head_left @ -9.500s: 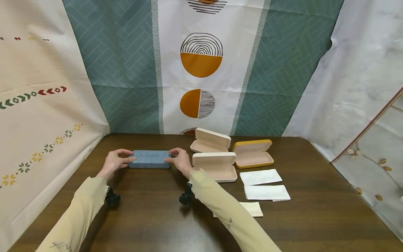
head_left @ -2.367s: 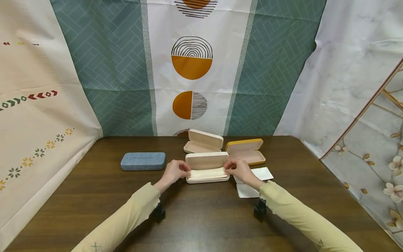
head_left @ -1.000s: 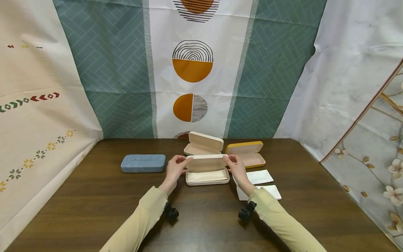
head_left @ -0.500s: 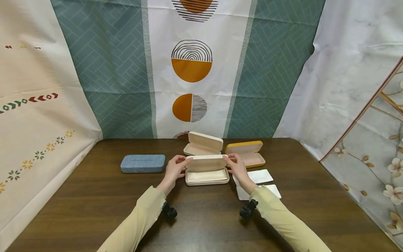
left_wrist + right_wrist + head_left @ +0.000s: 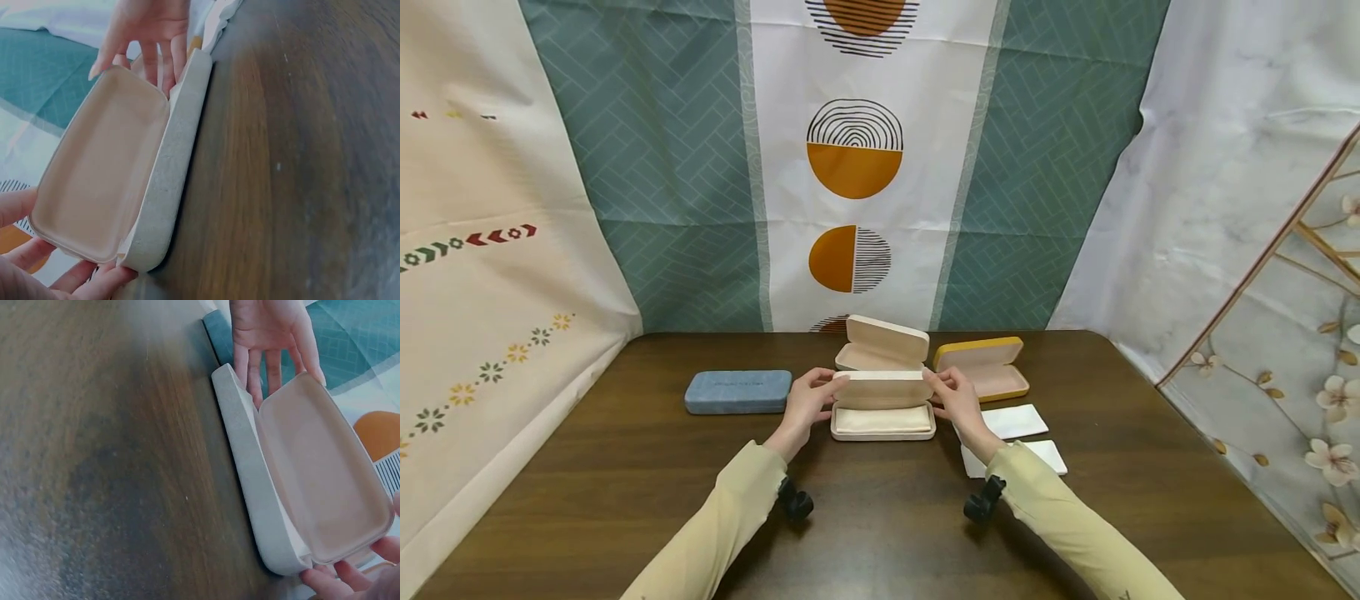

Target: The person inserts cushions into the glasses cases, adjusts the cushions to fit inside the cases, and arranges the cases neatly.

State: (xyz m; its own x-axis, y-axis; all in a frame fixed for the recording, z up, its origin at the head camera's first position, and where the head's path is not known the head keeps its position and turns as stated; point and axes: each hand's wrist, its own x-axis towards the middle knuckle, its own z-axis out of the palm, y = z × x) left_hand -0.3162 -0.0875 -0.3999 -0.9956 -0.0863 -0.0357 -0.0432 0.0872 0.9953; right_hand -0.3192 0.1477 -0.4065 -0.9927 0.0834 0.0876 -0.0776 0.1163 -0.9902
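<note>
An off-white glasses case stands open on the table, its raised lid lined in pale pink. A folded cream cloth lies in its base. My left hand holds the case's left end, thumb at the lid's upper corner and fingers along the side. At the opposite end my right hand has the same hold. In the left wrist view the lid leans back from the base, fingertips right at the hinge end. The right wrist view shows the lid from the other side.
A closed blue glasses case sits to the left. Behind are another open off-white case and an open yellow case. Two folded white cloths lie on the right, partly behind the right forearm. A fabric backdrop hangs behind the table.
Earlier both hands held the blue case, then laid the cream cloth in the off-white case. They have since moved up to its lid, and the case has shifted slightly left.
</note>
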